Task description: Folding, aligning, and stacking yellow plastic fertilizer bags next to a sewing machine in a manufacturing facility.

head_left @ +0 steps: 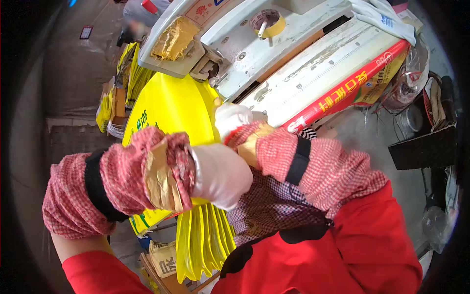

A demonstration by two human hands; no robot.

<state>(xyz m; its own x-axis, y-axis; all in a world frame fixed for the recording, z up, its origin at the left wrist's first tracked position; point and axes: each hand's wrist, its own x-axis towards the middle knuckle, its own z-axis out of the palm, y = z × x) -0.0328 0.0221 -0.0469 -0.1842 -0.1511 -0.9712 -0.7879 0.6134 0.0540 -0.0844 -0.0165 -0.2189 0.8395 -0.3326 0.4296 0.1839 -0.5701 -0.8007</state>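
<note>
A large yellow woven sack (169, 105) with green print lies flat, its upper end at the head of an industrial sewing machine (196, 59). My right hand (234, 119), in a white glove, is closed at the sack's right edge, just below the machine head. My left hand (220, 174), also gloved in white, is over the sack's lower right part; its fingers are turned away and hidden. Both forearms wear red checked sleeves with black bands. Below the left hand hangs a fanned stack of yellow sacks (203, 240).
A roll of tape (268, 23) sits on the machine bed. A red printed strip (342, 90) runs along the worn white table edge (313, 63). A white glove (384, 22) lies at the far right. More yellow sacks (138, 78) are stacked at the left, near another person (142, 14).
</note>
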